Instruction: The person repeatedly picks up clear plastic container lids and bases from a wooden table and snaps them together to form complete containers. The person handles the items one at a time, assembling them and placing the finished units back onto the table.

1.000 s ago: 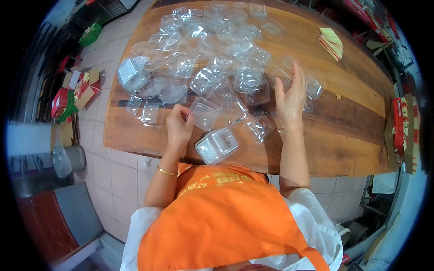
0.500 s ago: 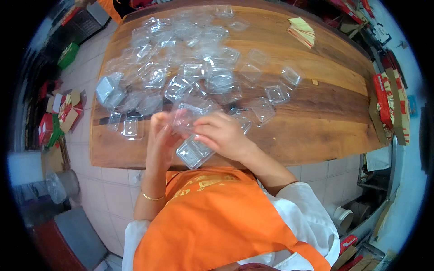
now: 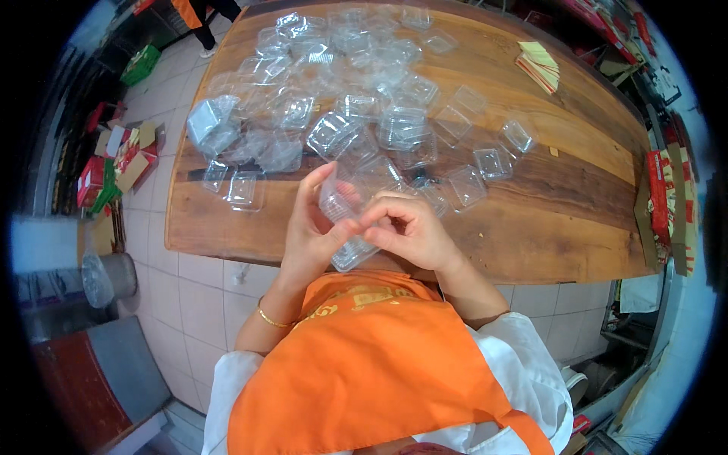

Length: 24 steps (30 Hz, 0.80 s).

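I hold a clear plastic clamshell box (image 3: 343, 220) over the table's (image 3: 531, 235) near edge, its long axis running away from me; my left hand (image 3: 312, 231) cups it, right hand (image 3: 409, 231) fingers pinch its right rim.

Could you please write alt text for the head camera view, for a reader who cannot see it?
A person in an orange apron holds a small clear plastic container between the left hand and right hand, at the near edge of a wooden table. Many more clear containers lie scattered across the table, with a stack of yellow cards at its far right.
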{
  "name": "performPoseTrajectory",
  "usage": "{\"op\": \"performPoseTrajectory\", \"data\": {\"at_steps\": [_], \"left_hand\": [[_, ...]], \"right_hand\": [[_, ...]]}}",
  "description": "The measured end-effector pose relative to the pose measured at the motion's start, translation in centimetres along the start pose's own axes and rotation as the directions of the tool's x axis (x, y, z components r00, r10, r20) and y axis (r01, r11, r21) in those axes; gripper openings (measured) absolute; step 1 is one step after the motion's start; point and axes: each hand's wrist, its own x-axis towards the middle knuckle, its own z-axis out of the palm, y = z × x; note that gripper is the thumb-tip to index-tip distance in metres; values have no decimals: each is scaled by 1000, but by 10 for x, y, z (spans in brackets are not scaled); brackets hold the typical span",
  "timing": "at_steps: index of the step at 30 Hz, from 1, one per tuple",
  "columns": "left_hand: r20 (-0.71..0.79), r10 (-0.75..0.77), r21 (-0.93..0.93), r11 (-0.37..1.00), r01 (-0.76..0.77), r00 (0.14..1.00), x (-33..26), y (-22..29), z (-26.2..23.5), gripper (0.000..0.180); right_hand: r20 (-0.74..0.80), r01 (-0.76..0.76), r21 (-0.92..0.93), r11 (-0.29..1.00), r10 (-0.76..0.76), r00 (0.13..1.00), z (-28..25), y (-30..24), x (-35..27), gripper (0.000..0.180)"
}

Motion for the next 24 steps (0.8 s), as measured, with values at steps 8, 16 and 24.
{"op": "performPoseTrajectory", "data": {"at_steps": [8,16,24], "left_hand": [[28,-11,44,999,10,1000,-1,-7,-5,79],[52,-41,44,998,39,998,2,-10,-8,82],[86,-59,43,998,55,995,5,-13,-12,82]], "right_hand": [[12,14,4,1000,-14,1000,-1,4,-3,8],[7,19,-50,999,-18,1000,-2,2,-3,8],[30,2,-68,998,0,1000,-5,0,-4,8]]}}
